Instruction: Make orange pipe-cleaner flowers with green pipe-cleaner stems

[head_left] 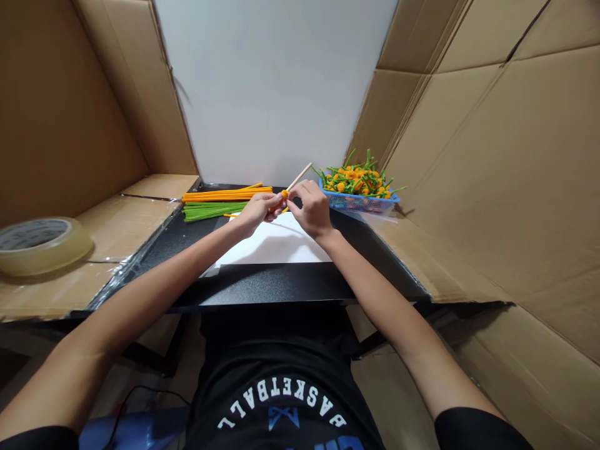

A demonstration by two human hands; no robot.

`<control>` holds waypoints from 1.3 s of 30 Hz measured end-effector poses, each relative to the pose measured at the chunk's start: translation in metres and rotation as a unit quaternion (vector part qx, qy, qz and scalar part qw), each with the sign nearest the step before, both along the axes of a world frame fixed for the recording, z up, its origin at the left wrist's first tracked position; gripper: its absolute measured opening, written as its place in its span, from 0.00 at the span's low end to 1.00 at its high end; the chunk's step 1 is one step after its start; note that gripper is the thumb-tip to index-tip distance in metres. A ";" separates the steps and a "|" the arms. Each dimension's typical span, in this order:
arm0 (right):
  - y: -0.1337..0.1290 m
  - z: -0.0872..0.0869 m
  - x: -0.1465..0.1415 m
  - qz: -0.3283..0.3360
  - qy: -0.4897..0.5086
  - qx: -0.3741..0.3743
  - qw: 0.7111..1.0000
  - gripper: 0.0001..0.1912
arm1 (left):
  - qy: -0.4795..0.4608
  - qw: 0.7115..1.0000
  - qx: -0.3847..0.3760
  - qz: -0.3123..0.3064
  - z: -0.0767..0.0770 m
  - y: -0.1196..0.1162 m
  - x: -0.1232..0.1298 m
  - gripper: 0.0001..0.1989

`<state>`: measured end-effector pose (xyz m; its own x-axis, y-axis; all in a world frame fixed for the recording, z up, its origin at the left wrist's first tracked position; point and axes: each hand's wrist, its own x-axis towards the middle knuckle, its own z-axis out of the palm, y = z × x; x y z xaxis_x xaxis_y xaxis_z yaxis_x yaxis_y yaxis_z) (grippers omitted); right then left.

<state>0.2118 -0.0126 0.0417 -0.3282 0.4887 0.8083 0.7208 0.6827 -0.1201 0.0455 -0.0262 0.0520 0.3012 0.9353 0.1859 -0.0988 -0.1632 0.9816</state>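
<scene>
Over a white sheet, my left hand pinches a small orange coil wound at the lower end of a thin wooden stick. The stick slants up to the right. My right hand has its thumb and fingers closed at the coil's right side; whether they hold the stick or the orange strand is too small to tell. Behind my left hand lie a bundle of orange pipe cleaners and a bundle of green ones.
A blue basket of orange and green pipe-cleaner pieces stands at the table's back right. A large roll of clear tape lies on cardboard at the left. Cardboard walls flank the black table.
</scene>
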 end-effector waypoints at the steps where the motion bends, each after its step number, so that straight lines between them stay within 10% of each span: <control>1: 0.000 -0.001 -0.001 0.013 0.023 -0.011 1.000 0.05 | -0.008 1.000 -0.007 0.000 0.001 -0.001 0.000 0.16; 20: 0.003 0.001 -0.004 0.172 0.229 -0.170 0.943 0.11 | -0.051 0.993 -0.105 -0.012 0.004 -0.002 -0.002 0.15; 39: 0.018 0.001 0.010 0.354 0.209 -0.411 0.814 0.25 | 0.056 0.993 0.036 -0.098 0.012 -0.006 -0.006 0.29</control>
